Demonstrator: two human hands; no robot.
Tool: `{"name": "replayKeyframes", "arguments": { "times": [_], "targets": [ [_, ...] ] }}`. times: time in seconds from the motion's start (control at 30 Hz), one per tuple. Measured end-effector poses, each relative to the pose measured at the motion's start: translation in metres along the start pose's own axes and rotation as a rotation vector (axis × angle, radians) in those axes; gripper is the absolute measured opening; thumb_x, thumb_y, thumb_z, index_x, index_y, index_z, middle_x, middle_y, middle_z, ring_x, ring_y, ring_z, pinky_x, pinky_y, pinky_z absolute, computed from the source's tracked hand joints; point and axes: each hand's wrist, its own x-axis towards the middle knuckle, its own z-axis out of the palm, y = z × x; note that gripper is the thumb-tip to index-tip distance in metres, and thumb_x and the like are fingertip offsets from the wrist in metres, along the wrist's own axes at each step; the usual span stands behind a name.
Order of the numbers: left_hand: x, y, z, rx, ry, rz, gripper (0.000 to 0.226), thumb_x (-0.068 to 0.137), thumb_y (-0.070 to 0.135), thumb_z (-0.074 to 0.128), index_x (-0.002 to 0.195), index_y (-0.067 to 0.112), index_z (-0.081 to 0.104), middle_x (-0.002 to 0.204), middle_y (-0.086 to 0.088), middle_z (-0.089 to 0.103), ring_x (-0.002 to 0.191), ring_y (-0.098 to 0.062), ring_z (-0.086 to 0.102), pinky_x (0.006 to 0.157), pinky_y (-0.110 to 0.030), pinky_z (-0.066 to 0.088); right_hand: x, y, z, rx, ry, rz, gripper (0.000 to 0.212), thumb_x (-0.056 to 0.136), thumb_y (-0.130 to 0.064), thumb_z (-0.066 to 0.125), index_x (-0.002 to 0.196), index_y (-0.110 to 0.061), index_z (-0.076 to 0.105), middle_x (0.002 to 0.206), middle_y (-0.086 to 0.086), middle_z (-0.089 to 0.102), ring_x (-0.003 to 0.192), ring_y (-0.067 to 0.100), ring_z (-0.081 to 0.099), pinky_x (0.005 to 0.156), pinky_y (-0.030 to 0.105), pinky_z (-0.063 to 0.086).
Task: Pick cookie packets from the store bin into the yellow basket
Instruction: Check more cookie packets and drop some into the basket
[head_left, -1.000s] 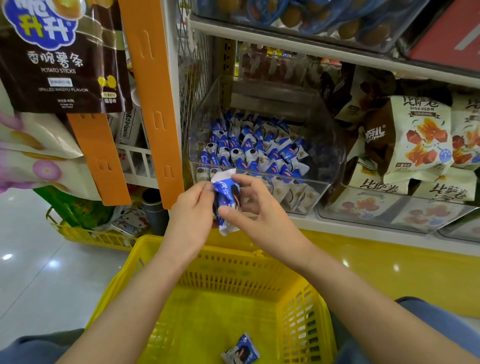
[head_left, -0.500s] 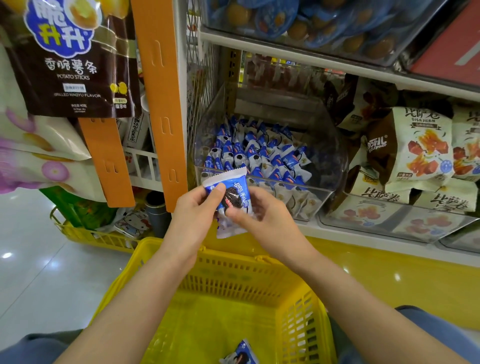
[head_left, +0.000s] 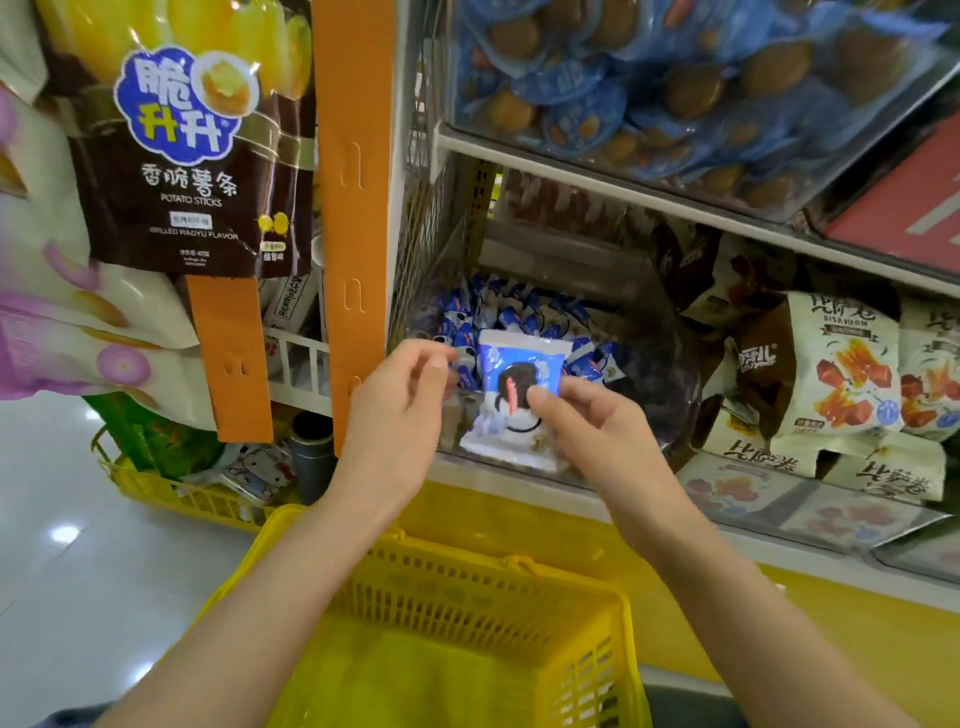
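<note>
The right hand (head_left: 597, 421) holds one cookie packet (head_left: 519, 384) upright in front of the store bin (head_left: 670, 374). Its thumb lies across the packet's printed face at the right edge, and the other fingers curl behind, so the packet is pinched between them. The packet is blue and white with a dark round cookie pictured on it, and its lower white seam hangs below the thumb.

The left hand (head_left: 400, 400) sits just beside the packet's left edge with its fingers loosely curled and thumb bent inward. A narrow gap shows between its fingertips and the wrapper, and it has hold of nothing.

Behind the held packet, the clear bin carries a heap of the same blue and white packets (head_left: 519, 312) on the shelf. The yellow basket (head_left: 467, 566) stands below both forearms, its near rim under the hands; the held packet is above and beyond that rim, not inside it.

To the left, a brown bag of potato sticks (head_left: 187, 156) hangs beside an orange strip (head_left: 358, 208).
</note>
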Motion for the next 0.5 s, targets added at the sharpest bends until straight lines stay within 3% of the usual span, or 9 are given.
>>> {"name": "replayKeyframes", "arguments": {
  "times": [0.13,0.23,0.37,0.5],
  "targets": [
    [0.017,-0.009,-0.002,0.461,-0.11,0.292,0.025,0.096,0.026,0.041,0.117,0.02,0.054,0.106,0.01,0.054,0.099,-0.005,0.049,0.084,-0.019,0.037,0.057,-0.004,-0.015,-0.042,0.335,0.001,0.035,0.089,-0.033,0.059,0.114,-0.009,0.061,0.1,0.004,0.068,0.09,0.013,0.063,0.08,0.027,0.05],
    [0.021,-0.022,0.001,0.689,-0.231,0.354,0.028,0.098,0.03,0.037,0.118,0.019,0.054,0.114,0.004,0.059,0.105,-0.013,0.051,0.09,-0.025,0.033,0.106,-0.003,-0.01,-0.205,0.459,-0.071,0.031,0.089,-0.029,0.06,0.105,-0.002,0.061,0.089,0.005,0.063,0.079,0.014,0.055,0.07,0.024,0.042],
    [0.021,-0.029,0.005,0.812,-0.251,0.428,0.026,0.098,0.028,0.037,0.106,0.019,0.06,0.101,0.003,0.065,0.094,-0.016,0.057,0.087,-0.03,0.034,0.16,0.005,0.008,-0.416,0.42,-0.092,0.017,0.089,-0.024,0.06,0.09,-0.007,0.063,0.079,0.005,0.057,0.073,0.013,0.052,0.059,0.017,0.033],
    [0.025,-0.031,0.007,0.821,-0.197,0.49,0.02,0.093,0.023,0.048,0.091,0.015,0.067,0.083,0.001,0.068,0.077,-0.019,0.062,0.075,-0.033,0.043,0.187,0.017,0.019,-0.651,0.221,-0.083,0.019,0.091,-0.021,0.058,0.094,-0.003,0.063,0.073,0.006,0.053,0.075,0.018,0.048,0.056,0.019,0.027]
  ]
}}
